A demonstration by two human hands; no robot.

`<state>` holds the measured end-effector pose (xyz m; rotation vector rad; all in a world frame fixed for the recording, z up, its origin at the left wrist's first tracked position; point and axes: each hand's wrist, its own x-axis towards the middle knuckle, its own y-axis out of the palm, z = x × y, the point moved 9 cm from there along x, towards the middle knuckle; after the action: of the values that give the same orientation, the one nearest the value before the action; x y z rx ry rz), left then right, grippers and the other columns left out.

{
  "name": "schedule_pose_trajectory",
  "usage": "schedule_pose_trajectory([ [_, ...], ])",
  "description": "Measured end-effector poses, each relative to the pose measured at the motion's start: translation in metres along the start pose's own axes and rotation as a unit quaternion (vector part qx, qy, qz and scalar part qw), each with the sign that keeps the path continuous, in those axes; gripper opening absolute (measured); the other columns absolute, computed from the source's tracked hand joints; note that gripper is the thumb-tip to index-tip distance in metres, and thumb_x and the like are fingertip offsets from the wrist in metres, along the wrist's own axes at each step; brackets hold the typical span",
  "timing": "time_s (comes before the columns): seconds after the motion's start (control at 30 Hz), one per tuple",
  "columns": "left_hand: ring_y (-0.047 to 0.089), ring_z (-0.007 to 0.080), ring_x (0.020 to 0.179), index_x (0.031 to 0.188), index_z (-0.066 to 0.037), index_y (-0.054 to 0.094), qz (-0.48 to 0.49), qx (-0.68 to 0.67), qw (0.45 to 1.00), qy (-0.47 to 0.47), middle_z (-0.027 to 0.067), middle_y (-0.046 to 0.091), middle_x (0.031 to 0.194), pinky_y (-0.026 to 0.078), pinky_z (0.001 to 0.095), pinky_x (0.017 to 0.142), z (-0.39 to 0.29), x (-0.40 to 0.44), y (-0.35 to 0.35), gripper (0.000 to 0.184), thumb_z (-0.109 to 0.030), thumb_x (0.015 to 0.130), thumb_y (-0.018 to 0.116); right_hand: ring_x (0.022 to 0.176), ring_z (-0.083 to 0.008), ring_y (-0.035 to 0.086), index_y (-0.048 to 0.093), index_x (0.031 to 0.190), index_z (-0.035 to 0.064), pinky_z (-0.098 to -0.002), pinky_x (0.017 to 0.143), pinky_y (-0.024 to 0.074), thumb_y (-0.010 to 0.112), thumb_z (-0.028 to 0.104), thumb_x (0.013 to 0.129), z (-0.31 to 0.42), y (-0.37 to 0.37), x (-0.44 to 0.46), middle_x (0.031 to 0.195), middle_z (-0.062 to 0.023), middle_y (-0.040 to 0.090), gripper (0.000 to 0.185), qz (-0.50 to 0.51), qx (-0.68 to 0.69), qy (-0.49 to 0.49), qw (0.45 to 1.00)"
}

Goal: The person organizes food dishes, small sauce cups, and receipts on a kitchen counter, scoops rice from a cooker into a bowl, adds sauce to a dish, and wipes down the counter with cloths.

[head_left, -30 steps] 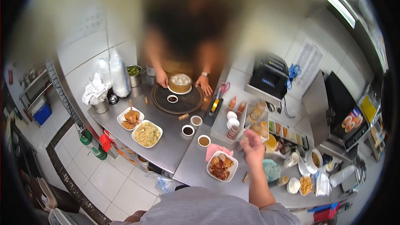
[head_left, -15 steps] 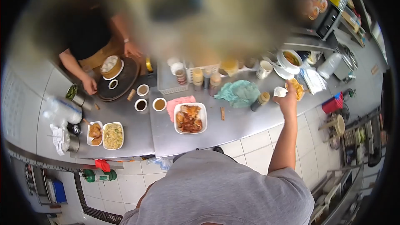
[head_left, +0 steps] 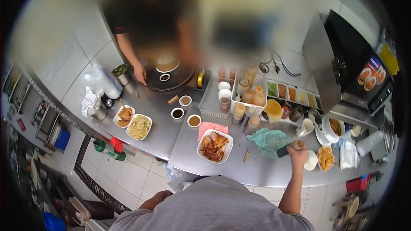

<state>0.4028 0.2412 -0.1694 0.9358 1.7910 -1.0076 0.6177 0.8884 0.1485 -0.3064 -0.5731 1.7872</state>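
Note:
My right hand [head_left: 298,153] is closed around a dark bottle [head_left: 284,150] with a pale top, which is tilted to the left. A crumpled green cloth [head_left: 269,141] lies just left of the bottle. Right of the hand are a small white bowl [head_left: 311,161] and a dish of yellow-orange food [head_left: 325,159]. My left hand [head_left: 163,195] hangs beside my body below the counter edge, its fingers not made out. A square white bowl of browned meat [head_left: 215,146] sits on the counter in front of me, partly over a pink cloth [head_left: 212,127].
Across the counter, a co-worker's hand [head_left: 140,74] touches a round dark tray [head_left: 170,81] with a steamer basket. Fried rice [head_left: 139,127] and sauce cups [head_left: 194,121] stand left. Behind are squeeze bottles [head_left: 258,97] and a topping tray [head_left: 292,93]; a soup bowl [head_left: 335,126] is right.
My right hand has moved left from near the small white bowl and has taken hold of the dark bottle, which stood upright before. The camera view has turned back toward the left.

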Motion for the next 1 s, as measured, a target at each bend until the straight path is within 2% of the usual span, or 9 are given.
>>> schedule_pose_trajectory([
  [0.1,0.052,0.0275,0.115,0.121,-0.006,0.057,-0.013,-0.032,0.999,-0.022,0.0118,0.057,0.123,0.04,0.0469,0.096,0.017,-0.009,0.021,0.049,-0.043,0.089,0.054,0.078,-0.0224,0.061,0.055,0.106,-0.0017,-0.0331,0.073,0.0491,0.077,0.01,0.064,0.077,-0.005,0.038,0.086,-0.01,0.064,0.049,-0.005,0.05,-0.06,0.997],
  [0.2,0.051,0.0277,0.115,0.121,-0.006,0.057,-0.026,-0.071,0.996,-0.049,0.0119,0.057,0.124,0.04,0.047,0.097,0.042,-0.016,0.046,0.049,-0.043,0.089,0.054,0.093,-0.026,0.059,0.051,0.114,0.0014,-0.0339,0.085,0.0453,0.076,0.008,0.067,0.146,0.011,0.077,0.103,-0.0153,0.061,0.054,-0.037,0.088,-0.172,0.981],
  [0.3,0.051,0.0278,0.116,0.121,-0.006,0.057,-0.041,-0.121,0.988,-0.082,0.012,0.056,0.124,0.04,0.047,0.097,0.072,-0.019,0.08,0.049,-0.042,0.089,0.054,0.093,-0.029,0.06,0.051,0.115,0.0034,-0.035,0.084,0.0457,0.076,0.008,0.067,0.173,0.055,0.127,0.102,-0.0159,0.062,0.054,-0.067,0.115,-0.235,0.963],
  [0.37,0.051,0.0278,0.116,0.121,-0.006,0.057,-0.048,-0.157,0.98,-0.114,0.012,0.056,0.125,0.039,0.0471,0.097,0.091,-0.029,0.104,0.049,-0.042,0.089,0.054,0.096,-0.0321,0.06,0.05,0.115,0.0034,-0.0366,0.085,0.0455,0.076,0.009,0.068,0.173,0.097,0.164,0.102,-0.0182,0.061,0.054,-0.058,0.112,-0.194,0.973],
  [0.53,0.05,0.028,0.118,0.122,-0.006,0.056,-0.067,-0.244,0.951,-0.18,0.0122,0.056,0.126,0.039,0.0472,0.098,0.126,-0.053,0.167,0.049,-0.042,0.089,0.054,0.094,-0.0374,0.061,0.049,0.113,0.003,-0.0397,0.082,0.0472,0.075,0.008,0.068,0.216,0.153,0.163,0.1,-0.0204,0.063,0.052,-0.046,0.104,-0.323,0.94],
  [0.7,0.05,0.0282,0.119,0.123,-0.006,0.056,-0.081,-0.316,0.921,-0.215,0.0123,0.055,0.127,0.039,0.0473,0.099,0.136,-0.069,0.219,0.049,-0.041,0.089,0.054,0.094,-0.0381,0.061,0.05,0.107,0.0015,-0.0418,0.081,0.0472,0.077,0.009,0.065,0.2,0.217,0.19,0.098,-0.0212,0.064,0.05,0.064,0.079,-0.287,0.953],
  [0.83,0.049,0.0284,0.119,0.123,-0.006,0.056,-0.085,-0.343,0.907,-0.229,0.0125,0.055,0.128,0.038,0.0474,0.099,0.138,-0.075,0.247,0.049,-0.041,0.089,0.054,0.093,-0.0353,0.064,0.054,0.107,-0.0038,-0.0398,0.078,0.0498,0.081,0.02,0.061,0.188,0.252,0.213,0.097,-0.0227,0.066,0.059,0.14,-0.062,-0.242,0.958],
  [0.93,0.049,0.0285,0.12,0.123,-0.006,0.055,-0.085,-0.352,0.903,-0.232,0.0125,0.055,0.128,0.038,0.0474,0.1,0.136,-0.076,0.254,0.049,-0.04,0.089,0.054,0.094,-0.0335,0.064,0.061,0.101,-0.0048,-0.0381,0.08,0.0503,0.083,0.029,0.057,0.185,0.271,0.222,0.098,-0.0235,0.066,0.059,0.196,-0.18,-0.216,0.94],
  [1.0,0.049,0.0286,0.121,0.124,-0.006,0.055,-0.081,-0.35,0.904,-0.23,0.0126,0.054,0.129,0.038,0.0475,0.1,0.132,-0.074,0.252,0.049,-0.04,0.089,0.054,0.095,-0.033,0.064,0.066,0.094,-0.0059,-0.0375,0.081,0.0503,0.083,0.036,0.055,0.186,0.288,0.222,0.1,-0.0237,0.065,0.06,0.28,-0.299,-0.217,0.886],
])
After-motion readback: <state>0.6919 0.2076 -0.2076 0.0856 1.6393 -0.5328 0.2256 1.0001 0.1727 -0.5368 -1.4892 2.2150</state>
